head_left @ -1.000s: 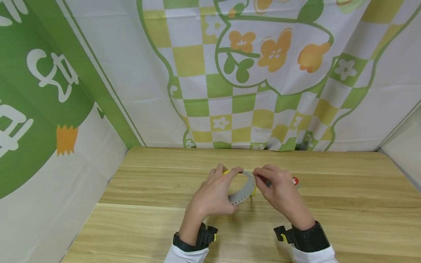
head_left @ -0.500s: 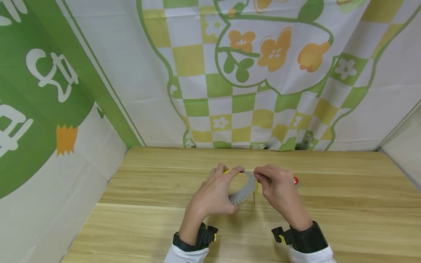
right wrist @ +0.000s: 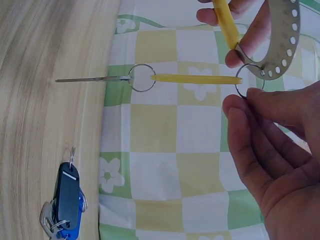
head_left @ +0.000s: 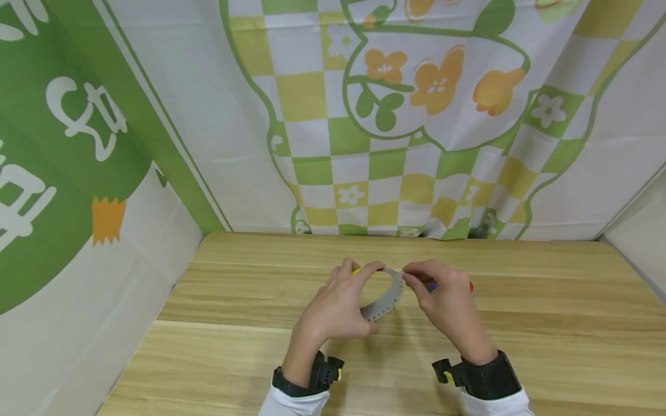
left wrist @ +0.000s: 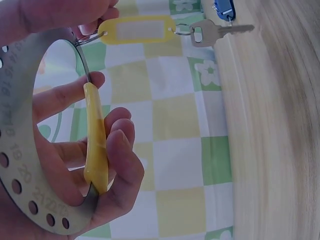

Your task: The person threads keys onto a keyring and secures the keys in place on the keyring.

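The tag (left wrist: 139, 29) is yellow, the curtain (head_left: 385, 164) checkered.

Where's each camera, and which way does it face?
Head: on head, facing forward, down at pale wooden table; left hand, right hand, white sleeves show.
Left wrist: worn there, facing green-yellow checked cloth curtain; both hands show.
Right wrist: worn there, facing curtain; both hands show.
Wrist views share curved grey metal plate, yellow plastic key tag.

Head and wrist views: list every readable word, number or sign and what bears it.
"18": large metal key ring
"19": same ring
"20": same ring
"21": same ring
Other ring numbers: too blurred to be sure.
Yellow key tag: no legible text.
Green curtain: white characters, too stylised to read surely.
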### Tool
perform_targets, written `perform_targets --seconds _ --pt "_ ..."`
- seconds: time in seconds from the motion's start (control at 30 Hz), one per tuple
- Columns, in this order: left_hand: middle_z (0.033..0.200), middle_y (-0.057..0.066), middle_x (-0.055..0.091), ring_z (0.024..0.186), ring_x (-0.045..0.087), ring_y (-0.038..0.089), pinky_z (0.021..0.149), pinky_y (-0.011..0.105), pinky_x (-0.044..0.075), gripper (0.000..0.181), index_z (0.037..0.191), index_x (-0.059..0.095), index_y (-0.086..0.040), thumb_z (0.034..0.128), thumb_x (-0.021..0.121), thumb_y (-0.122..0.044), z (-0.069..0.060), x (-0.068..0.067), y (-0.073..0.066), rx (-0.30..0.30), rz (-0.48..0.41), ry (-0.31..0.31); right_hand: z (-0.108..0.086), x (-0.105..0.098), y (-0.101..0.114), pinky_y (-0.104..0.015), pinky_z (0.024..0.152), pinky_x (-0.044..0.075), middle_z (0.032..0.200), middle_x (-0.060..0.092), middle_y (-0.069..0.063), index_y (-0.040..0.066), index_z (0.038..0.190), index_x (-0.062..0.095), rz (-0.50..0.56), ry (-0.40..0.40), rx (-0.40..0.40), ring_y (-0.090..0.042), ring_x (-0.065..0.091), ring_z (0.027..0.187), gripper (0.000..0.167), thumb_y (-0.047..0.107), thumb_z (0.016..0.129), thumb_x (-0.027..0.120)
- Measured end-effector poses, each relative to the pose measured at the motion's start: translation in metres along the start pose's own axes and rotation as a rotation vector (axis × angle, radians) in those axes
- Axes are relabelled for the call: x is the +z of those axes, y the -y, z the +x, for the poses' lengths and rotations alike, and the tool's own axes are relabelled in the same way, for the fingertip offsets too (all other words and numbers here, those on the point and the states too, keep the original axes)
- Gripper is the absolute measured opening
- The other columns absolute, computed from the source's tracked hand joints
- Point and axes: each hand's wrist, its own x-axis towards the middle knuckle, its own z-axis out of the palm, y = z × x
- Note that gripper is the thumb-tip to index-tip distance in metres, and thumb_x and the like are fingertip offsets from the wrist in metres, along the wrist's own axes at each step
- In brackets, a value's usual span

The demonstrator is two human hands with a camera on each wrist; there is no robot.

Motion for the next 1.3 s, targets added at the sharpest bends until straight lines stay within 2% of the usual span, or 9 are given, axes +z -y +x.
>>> perform_targets --seconds 0.3,0.4,0.63,0.8,1.07,1.2,1.3 --pt "0.119 0.009 0.049 0.096 0.048 0.022 0.061 0.033 0.043 0.095 0.150 0.047 -0.031 0.0649 0.089 -0.022 0.001 0.001 0.000 0.012 0.002 0.025 0.001 0.000 0.000 -0.026 0.059 0.053 0.092 0.071 -0.005 0.005 0.092 0.076 0.002 -0.011 -0.089 -0.011 0.067 0.073 0.024 -0.012 0.076 0.081" --pt "0.120 0.009 0.049 0.096 0.048 0.022 0.061 0.033 0.043 0.095 0.150 0.047 -0.031 0.0648 0.089 -0.023 0.001 0.001 0.000 0.013 0.004 0.025 0.001 0.000 0.000 -0.026 0.061 0.054 0.092 0.070 -0.005 0.004 0.093 0.075 0.012 -0.007 -0.087 -0.011 0.067 0.074 0.025 -0.013 0.075 0.081" --pt "0.120 0.009 0.050 0.095 0.049 0.022 0.061 0.034 0.044 0.095 0.150 0.047 -0.029 0.0650 0.089 -0.023 0.000 0.000 0.000 0.025 0.001 0.028 0.002 0.000 -0.002 -0.035 0.063 0.057 0.093 0.071 -0.006 0.003 0.096 0.076 0.026 0.004 -0.079 -0.014 0.069 0.079 0.026 -0.015 0.078 0.078" --pt "0.125 0.010 0.049 0.102 0.050 0.024 0.064 0.035 0.045 0.098 0.151 0.045 -0.030 0.0638 0.089 -0.022 0.000 0.000 0.000 0.019 0.010 0.012 0.001 -0.002 -0.002 -0.035 0.063 0.057 0.093 0.072 -0.008 0.002 0.099 0.076 -0.007 0.005 -0.052 -0.015 0.069 0.078 0.025 -0.014 0.080 0.076" --pt "0.133 0.014 0.047 0.110 0.051 0.028 0.064 0.036 0.046 0.103 0.151 0.045 -0.028 0.0606 0.092 -0.023 0.001 -0.001 0.000 -0.003 0.029 -0.045 0.001 -0.007 -0.005 -0.033 0.062 0.056 0.092 0.072 -0.008 0.001 0.103 0.075 -0.042 0.005 0.007 -0.017 0.069 0.078 0.024 -0.010 0.081 0.078" --pt "0.133 0.016 0.047 0.112 0.051 0.030 0.064 0.037 0.048 0.104 0.151 0.045 -0.027 0.0593 0.094 -0.023 0.001 -0.001 0.002 -0.007 0.021 -0.079 0.001 -0.010 -0.008 -0.036 0.063 0.057 0.094 0.073 -0.010 -0.001 0.103 0.075 -0.049 0.002 0.035 -0.021 0.070 0.079 0.024 -0.010 0.081 0.078" --pt "0.133 0.016 0.047 0.112 0.051 0.031 0.066 0.040 0.049 0.104 0.152 0.044 -0.026 0.0606 0.094 -0.024 0.000 -0.001 0.004 -0.015 0.008 -0.098 -0.001 -0.014 -0.013 -0.041 0.067 0.057 0.098 0.073 -0.013 -0.002 0.104 0.074 -0.052 0.018 0.088 -0.024 0.071 0.080 0.023 -0.009 0.082 0.077"
